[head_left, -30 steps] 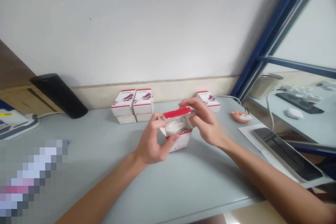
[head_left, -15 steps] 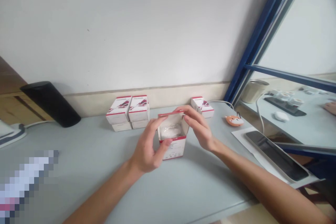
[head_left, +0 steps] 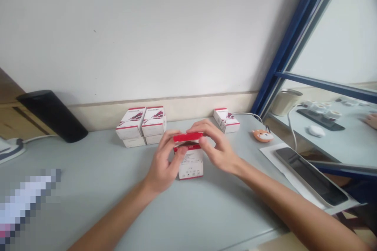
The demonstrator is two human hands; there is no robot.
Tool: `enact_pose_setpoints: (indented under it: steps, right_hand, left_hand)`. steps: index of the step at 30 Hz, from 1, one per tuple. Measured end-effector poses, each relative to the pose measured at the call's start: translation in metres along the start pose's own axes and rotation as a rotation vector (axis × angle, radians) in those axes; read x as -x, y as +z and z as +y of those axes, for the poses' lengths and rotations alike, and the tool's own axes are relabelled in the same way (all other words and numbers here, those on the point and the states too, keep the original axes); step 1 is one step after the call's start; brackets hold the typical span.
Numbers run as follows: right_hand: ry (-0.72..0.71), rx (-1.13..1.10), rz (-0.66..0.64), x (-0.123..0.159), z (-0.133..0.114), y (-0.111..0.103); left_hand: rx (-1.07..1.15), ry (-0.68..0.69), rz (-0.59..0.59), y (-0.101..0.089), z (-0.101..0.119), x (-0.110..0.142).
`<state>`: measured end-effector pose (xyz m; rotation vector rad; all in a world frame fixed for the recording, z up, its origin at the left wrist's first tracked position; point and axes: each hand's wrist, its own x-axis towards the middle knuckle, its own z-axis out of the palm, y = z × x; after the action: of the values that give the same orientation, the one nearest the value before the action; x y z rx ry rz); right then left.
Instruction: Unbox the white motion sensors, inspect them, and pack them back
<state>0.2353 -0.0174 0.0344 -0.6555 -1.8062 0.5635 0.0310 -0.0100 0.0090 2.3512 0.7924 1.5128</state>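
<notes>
A small white cardboard box [head_left: 191,164] with red edges and printed text stands on the grey table in front of me. Its lid [head_left: 187,137], with a red front flap, is folded most of the way down, and a dark gap shows beneath it. My left hand [head_left: 166,160] grips the box's left side, thumb on the front face and fingers at the lid. On the other side, my right hand [head_left: 218,147] has its fingers over the lid and its thumb at the flap's right end. What lies inside the box is hidden now.
Stacked white-and-red boxes [head_left: 140,123] stand by the wall, with another such box [head_left: 226,119] to their right. A black cylinder [head_left: 54,115] leans at left. An orange animal-faced case [head_left: 263,135] and a phone-like black slab [head_left: 312,175] lie right, near a blue frame [head_left: 282,59].
The box's lid has come down over the opening, covering the clear-wrapped contents seen before. Both hands have stayed around the box, and the red flap now faces me.
</notes>
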Motion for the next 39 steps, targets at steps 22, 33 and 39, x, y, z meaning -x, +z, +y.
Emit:
enact_pose_setpoints:
  steps: [22, 33, 39]
  right_hand:
    - [0.217, -0.024, -0.263, 0.017, 0.022, 0.017]
    - [-0.173, 0.403, 0.219, -0.006, 0.016, 0.021]
    - [-0.469, 0.694, 0.067, -0.036, 0.021, 0.060]
  left_hand:
    - [0.013, -0.418, 0.536, -0.003, -0.026, -0.010]
    - [-0.287, -0.566, 0.717, -0.060, -0.078, -0.014]
    - [-0.170, -0.734, 0.696, -0.060, -0.109, 0.000]
